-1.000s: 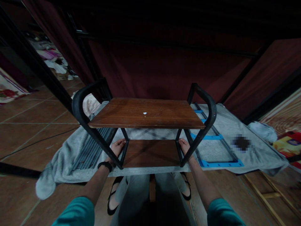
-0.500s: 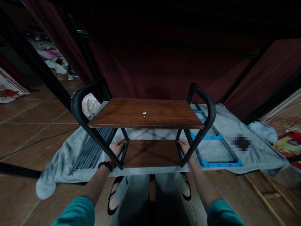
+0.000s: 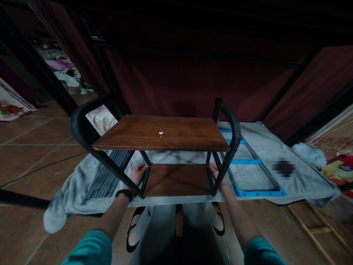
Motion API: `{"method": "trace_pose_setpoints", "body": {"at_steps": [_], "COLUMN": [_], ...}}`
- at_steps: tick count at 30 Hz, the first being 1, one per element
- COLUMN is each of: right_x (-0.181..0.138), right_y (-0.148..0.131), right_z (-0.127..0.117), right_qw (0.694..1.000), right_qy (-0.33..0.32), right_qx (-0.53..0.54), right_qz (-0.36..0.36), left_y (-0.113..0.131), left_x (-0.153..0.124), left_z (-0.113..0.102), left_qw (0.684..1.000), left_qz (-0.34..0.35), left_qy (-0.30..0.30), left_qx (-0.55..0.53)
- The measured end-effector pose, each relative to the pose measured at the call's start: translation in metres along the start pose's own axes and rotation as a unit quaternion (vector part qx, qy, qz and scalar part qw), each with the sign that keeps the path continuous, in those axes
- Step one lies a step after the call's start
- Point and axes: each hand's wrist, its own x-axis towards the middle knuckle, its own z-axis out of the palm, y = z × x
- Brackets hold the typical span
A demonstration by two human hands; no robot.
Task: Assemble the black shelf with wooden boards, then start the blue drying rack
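**While Gripped Low at Both Front Legs, a Two-Shelf Rack [image 3: 190, 136] Is Held on a Blanket**

Where the lower shelf [image 3: 176, 179] meets the black tubing, the rack is clasped on both sides. The left hand [image 3: 137, 173] is closed around the front left leg and the right hand [image 3: 216, 172] around the front right leg, though the fingers behind the tubes cannot be seen. The rack is set just before the person's knees on a grey blanket [image 3: 275, 147] spread over the tiled floor [image 3: 27, 147]. It appears tipped slightly leftward, with the upper shelf [image 3: 132, 134] off-centre above the lower one. Such a low, matched grip is judged to keep the frame evenly steadied. The blanket is probably laid to spare the tiles and parts from scratches. A bundle of grey rods [image 3: 106, 176] is laid left of the rack and a blue-cornered frame [image 3: 242, 161] lies flat to its right, both near it on the blanket.
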Motion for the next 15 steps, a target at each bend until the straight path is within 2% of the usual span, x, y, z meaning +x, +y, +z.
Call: {"method": "trace_pose_setpoints", "body": {"at_steps": [6,11,15], "right_x": [-0.004,-0.008,-0.011], "right_y": [-0.001,-0.012,-0.018], "right_z": [-0.004,-0.003,-0.003], "right_qw": [0.997,0.997,0.998], "right_qy": [-0.065,-0.067,-0.052], "right_qx": [0.023,0.037,0.028], "right_qz": [0.045,0.003,0.027], "left_y": [-0.003,-0.002,0.0], "left_x": [0.001,0.0,-0.003], "left_z": [0.0,0.003,0.004], "left_qw": [1.0,1.0,1.0], "left_qz": [0.005,0.018,0.006], "left_qy": [-0.008,0.007,0.018], "left_qx": [0.002,0.001,-0.001]}}
